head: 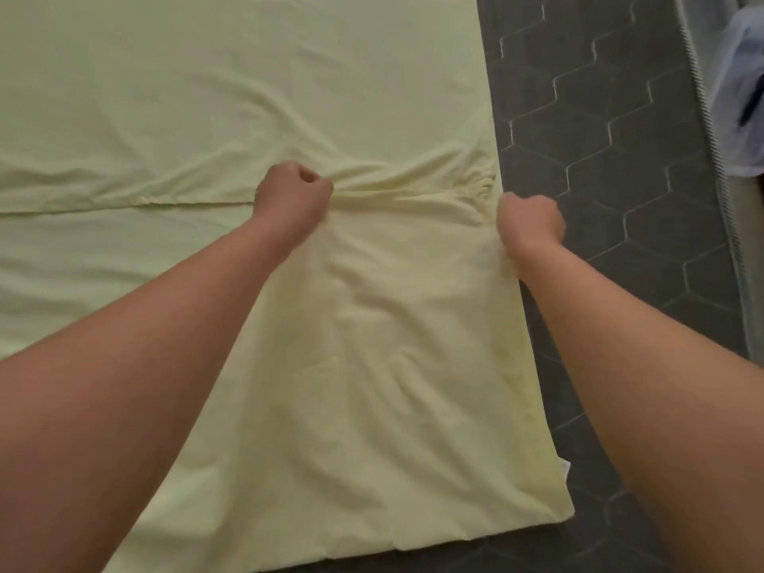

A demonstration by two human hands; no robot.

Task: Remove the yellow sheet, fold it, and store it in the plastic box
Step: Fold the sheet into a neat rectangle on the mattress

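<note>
The soft, creased yellow sheet (372, 324) lies flat on the dark hexagon-quilted mattress (620, 159). The left hand (295, 194) fingers clench a bunched fold. The right hand (531, 219) fingers grip its gathered edge beside the mattress's bare strip.

The sheet (206, 97) lies flat on top of the mattress (620, 159). It covers the left and the middle. A strip of bare mattress shows on the right, beside the sheet's right edge. The near part of the sheet lies over the far part, and its edge runs across from the left side to the left hand (293, 196). The left hand sits in the middle and grips a bunch of the sheet. The right hand (529, 221) is to its right and grips the sheet's right edge. A small tag (565, 467) sticks out of that edge, near the front corner. Past the mattress's right side, far back, sits a soft bundle (744, 97).
</note>
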